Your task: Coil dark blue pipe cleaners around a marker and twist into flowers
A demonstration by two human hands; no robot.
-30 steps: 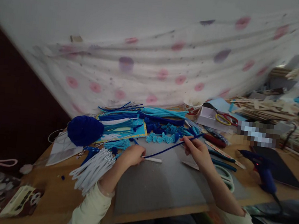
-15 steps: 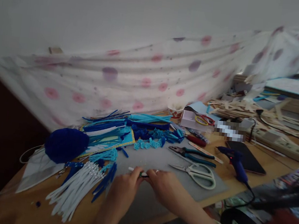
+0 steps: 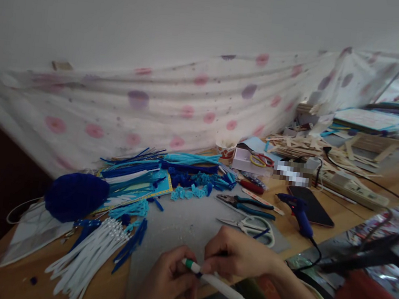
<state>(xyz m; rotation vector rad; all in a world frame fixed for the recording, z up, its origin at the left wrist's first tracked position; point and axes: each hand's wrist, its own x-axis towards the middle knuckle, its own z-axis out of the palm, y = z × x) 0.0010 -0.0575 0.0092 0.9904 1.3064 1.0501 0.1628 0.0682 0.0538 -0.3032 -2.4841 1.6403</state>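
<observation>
My left hand (image 3: 173, 278) is closed around one end of a white marker-like rod (image 3: 224, 290) with a green band, its far end slanting down to the right. Against the rod, my right hand (image 3: 236, 254) pinches a dark blue pipe cleaner (image 3: 261, 234). A small dark blue bit shows at the fingertips, and a strip of the same colour sticks out above the hand, across the scissors' handle. Fingers hide most of it. Just beyond lie the scissors (image 3: 248, 224) with pale handles and the pliers (image 3: 247, 206), on a grey mat (image 3: 169, 227).
White pipe cleaners (image 3: 82, 256), blue bundles (image 3: 192, 167) and a dark blue fluffy ball (image 3: 76, 197) cover the left side. A blue glue gun (image 3: 300, 216) and a phone (image 3: 311, 205) lie right, before a power strip (image 3: 357, 189) and wooden sticks (image 3: 301, 144).
Both hands have come lower and nearer, and the rod has turned so its long white end points down-right. A dark blue strip now shows over the scissors' handle. The view has swung slightly right.
</observation>
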